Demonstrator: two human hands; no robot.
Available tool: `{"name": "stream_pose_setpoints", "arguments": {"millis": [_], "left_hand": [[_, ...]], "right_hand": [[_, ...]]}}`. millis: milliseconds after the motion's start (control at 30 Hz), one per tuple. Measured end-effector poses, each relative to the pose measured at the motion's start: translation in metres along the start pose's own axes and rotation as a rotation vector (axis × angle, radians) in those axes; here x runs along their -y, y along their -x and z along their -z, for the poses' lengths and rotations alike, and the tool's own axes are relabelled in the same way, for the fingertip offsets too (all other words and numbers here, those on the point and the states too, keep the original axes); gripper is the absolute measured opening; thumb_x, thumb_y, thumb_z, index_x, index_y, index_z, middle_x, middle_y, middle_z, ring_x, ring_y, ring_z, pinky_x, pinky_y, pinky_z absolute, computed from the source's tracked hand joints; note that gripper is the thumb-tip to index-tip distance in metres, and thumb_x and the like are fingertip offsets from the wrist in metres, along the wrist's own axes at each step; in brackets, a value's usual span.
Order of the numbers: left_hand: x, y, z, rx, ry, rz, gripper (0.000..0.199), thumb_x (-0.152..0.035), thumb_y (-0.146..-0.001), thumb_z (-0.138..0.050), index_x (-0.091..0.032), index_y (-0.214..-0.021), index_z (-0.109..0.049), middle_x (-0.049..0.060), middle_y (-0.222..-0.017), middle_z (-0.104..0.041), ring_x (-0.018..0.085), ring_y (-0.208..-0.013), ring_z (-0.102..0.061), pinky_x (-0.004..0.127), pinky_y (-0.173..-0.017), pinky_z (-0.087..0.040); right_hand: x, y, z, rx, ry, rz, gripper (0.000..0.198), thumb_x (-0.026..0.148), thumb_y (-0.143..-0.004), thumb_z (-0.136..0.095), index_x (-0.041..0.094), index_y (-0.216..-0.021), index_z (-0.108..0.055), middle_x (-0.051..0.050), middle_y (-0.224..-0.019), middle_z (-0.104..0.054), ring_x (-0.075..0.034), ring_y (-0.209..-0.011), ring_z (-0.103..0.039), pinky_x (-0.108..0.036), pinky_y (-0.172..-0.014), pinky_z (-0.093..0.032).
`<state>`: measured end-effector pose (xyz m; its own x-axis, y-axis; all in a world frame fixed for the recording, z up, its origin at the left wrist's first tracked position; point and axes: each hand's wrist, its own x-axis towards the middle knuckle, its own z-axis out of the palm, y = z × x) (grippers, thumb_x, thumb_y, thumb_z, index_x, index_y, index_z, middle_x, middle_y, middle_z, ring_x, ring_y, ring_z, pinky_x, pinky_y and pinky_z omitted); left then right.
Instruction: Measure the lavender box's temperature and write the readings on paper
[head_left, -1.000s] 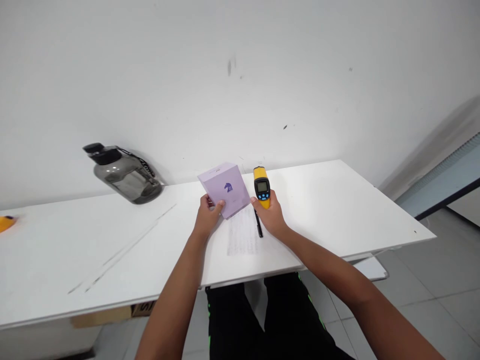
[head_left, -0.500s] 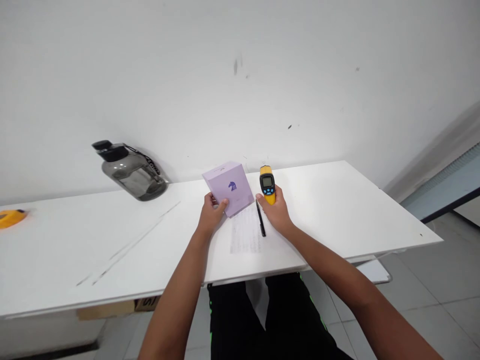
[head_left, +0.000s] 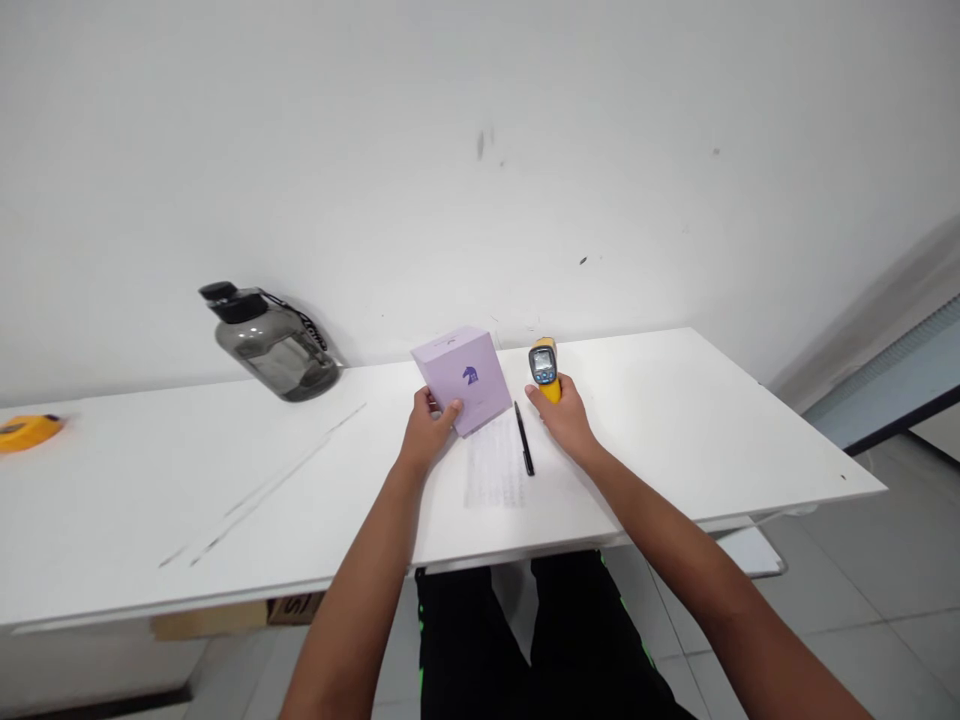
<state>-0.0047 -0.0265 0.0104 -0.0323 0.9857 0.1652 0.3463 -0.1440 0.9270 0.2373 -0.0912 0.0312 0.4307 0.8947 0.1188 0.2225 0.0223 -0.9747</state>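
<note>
My left hand (head_left: 433,430) grips a light purple box (head_left: 480,385) by its lower left side, thumb across the front. The box is tilted and bears a dark horse-head logo. In my right hand (head_left: 568,420) is a yellow and black infrared thermometer (head_left: 543,366), its small screen lit and facing me. A black pen (head_left: 524,440) lies on the table between my hands, along the edge of a sheet of paper (head_left: 491,475) with faint writing. The box's lower corner hangs over the top of that sheet.
Against the wall at the left stands a grey see-through water bottle (head_left: 277,350) with a black lid and strap. A yellow tape measure (head_left: 30,432) sits at the far left of the white table (head_left: 675,430). Beneath the table is a cardboard box (head_left: 210,620).
My right hand has turned the thermometer and shifted it slightly right, away from the purple box and the pen's tip. Its screen now looks lit. The left hand keeps its grip.
</note>
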Motion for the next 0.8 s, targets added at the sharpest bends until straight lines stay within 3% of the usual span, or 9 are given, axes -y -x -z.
{"name": "stream_pose_setpoints", "arguments": {"millis": [67,133,267,433,800], "left_hand": [[0.001,0.000,0.000,-0.003,0.003,0.003,0.062,-0.054,-0.079,-0.073,-0.021,-0.127,-0.050,0.014,-0.130,-0.066,0.027,-0.112,-0.064,0.046,-0.098,-0.054],[0.001,0.000,0.000,-0.003,0.001,0.001,0.062,-0.055,-0.079,-0.073,-0.022,-0.127,-0.051,0.014,-0.130,-0.066,0.027,-0.112,-0.064,0.045,-0.097,-0.054],[0.004,-0.001,0.000,-0.004,-0.003,0.002,0.065,-0.057,-0.078,-0.073,-0.022,-0.127,-0.051,0.013,-0.130,-0.066,0.027,-0.112,-0.064,0.045,-0.097,-0.054],[0.005,-0.001,0.000,0.010,0.008,0.009,0.068,-0.057,-0.077,-0.074,-0.022,-0.130,-0.050,0.014,-0.131,-0.065,0.027,-0.114,-0.063,0.046,-0.098,-0.053],[0.009,-0.003,0.000,0.030,-0.024,-0.011,0.071,-0.060,-0.079,-0.075,-0.022,-0.134,-0.050,0.016,-0.136,-0.065,0.028,-0.114,-0.067,0.045,-0.097,-0.054]], "right_hand": [[0.004,-0.004,0.006,0.014,0.089,-0.053,0.072,0.057,-0.080,-0.073,0.021,-0.139,-0.052,-0.009,-0.118,-0.069,-0.026,-0.102,-0.068,-0.041,-0.091,-0.052],[0.006,-0.008,0.014,0.035,0.202,-0.065,0.070,0.052,-0.085,-0.070,0.021,-0.144,-0.050,-0.012,-0.129,-0.066,-0.028,-0.111,-0.066,-0.041,-0.095,-0.050],[0.003,-0.017,0.024,0.064,0.509,-0.002,0.051,0.042,-0.093,-0.065,0.022,-0.139,-0.057,-0.013,-0.137,-0.066,-0.030,-0.118,-0.066,-0.040,-0.094,-0.048],[-0.006,-0.025,0.027,0.088,0.809,0.117,0.047,0.036,-0.099,-0.060,0.019,-0.142,-0.059,-0.014,-0.138,-0.068,-0.030,-0.121,-0.066,-0.041,-0.099,-0.043],[-0.022,-0.035,0.025,0.033,0.966,0.170,0.044,0.038,-0.100,-0.055,0.021,-0.141,-0.061,-0.015,-0.136,-0.070,-0.032,-0.124,-0.057,-0.045,-0.103,-0.036]]}}
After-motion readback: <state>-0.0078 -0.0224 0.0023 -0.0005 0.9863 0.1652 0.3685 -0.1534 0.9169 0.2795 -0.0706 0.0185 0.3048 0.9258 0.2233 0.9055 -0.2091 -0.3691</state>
